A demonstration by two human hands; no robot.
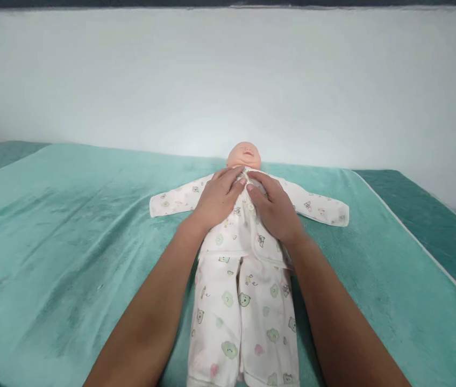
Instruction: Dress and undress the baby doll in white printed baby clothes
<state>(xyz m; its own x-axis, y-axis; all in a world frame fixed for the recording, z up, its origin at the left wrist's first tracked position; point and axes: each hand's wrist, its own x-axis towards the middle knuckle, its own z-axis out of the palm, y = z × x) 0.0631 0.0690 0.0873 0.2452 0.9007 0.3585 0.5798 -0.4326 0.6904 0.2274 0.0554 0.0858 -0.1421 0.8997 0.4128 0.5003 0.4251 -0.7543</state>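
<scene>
A baby doll [244, 155] lies on its back, head at the far end, dressed in a white printed shirt [232, 236] and matching trousers [268, 312]. Both sleeves spread out sideways. My left hand [222, 196] rests on the left side of the shirt's chest, fingers stretched toward the collar and thumb near the front opening. Mirroring it, my right hand [274, 204] lies on the other side with its fingers extended and its tips close to the left ones. Between the hands a round button [251, 206] shows on the shirt front. The collar is partly covered by my fingertips.
A light green blanket [70, 242] with soft wrinkles lies under the doll. Darker green cloth [417, 215] shows past its right edge and at the far left. A plain white wall [228, 80] rises right behind the doll's head.
</scene>
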